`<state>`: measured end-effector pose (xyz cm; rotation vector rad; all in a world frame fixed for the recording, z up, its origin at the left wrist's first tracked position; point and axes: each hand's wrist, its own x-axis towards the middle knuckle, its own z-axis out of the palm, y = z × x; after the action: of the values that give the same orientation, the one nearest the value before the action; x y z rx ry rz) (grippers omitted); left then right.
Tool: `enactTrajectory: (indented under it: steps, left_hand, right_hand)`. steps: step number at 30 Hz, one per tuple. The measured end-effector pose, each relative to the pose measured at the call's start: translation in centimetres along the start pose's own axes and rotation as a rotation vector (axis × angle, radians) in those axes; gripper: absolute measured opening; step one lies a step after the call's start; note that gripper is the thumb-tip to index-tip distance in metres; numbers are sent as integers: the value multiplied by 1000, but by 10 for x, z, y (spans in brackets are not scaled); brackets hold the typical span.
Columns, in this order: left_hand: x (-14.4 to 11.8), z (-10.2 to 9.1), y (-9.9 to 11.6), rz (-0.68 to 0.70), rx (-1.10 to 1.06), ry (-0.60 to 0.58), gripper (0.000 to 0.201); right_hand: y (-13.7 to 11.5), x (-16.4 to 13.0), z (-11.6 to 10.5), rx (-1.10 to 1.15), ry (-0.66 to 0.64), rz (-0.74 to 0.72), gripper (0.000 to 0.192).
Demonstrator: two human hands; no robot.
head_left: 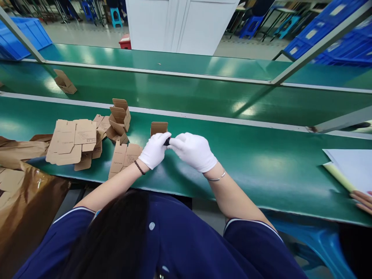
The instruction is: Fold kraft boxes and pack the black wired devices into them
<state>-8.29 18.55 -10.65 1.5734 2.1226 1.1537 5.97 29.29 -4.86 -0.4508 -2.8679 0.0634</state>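
Both hands wear white gloves and meet over the green desk (pixel 261 166), just in front of a small upright cardboard carton (pixel 159 128). Between them sits a small dark part (pixel 167 142), mostly hidden; only a sliver shows where the gloves touch. The left hand (pixel 154 150) has its fingers (pixel 165 136) pressed together and curled onto that part, and the right hand (pixel 194 152) pinches it from the other side with its fingers (pixel 176 142) drawn close. The part lies right at the fingertips of both hands, held clear above the desk surface, with the carton just behind it and apart from it. Judging by how little of it shows and how lightly it is pinched, the part is likely light, small and stiff; cloth gloves may make a smooth piece slippery, so a hold on its 2 opposite ends with thumb and forefinger seems the safest grip. What it is made of cannot be told. To the left lie flat carton blanks (pixel 72 140) in a loose heap, and more blanks (pixel 124 155) sit close to the left wrist. Several folded cartons (pixel 119 116) stand stacked behind them. 1 more folded carton (pixel 65 82) rests well apart on the far lane of the desk. Brown wrapping paper (pixel 20 186) hangs off the left edge. At the right edge lie white and yellow sheets (pixel 350 168), with another person's fingertips (pixel 363 200) near them.
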Motion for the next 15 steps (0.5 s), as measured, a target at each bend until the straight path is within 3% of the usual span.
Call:
enactTrajectory:
  steps: [4,6,10,15]
  left_hand:
    - [-9,1,-9,109,-200,-157,77]
    - [-13,1,-15,138,-323,-157,74]
    - [-18,8,-18,74,-558,5,51]
    - [-16,26,-13,-117,-688,239,48]
  right_hand:
    - [24,13,18,423,48,155,15]
    - [29,13,30,654,28,199,13]
    - [18,1,50,959,85,303,25]
    - [-15,-10,67,1003,246,350,44]
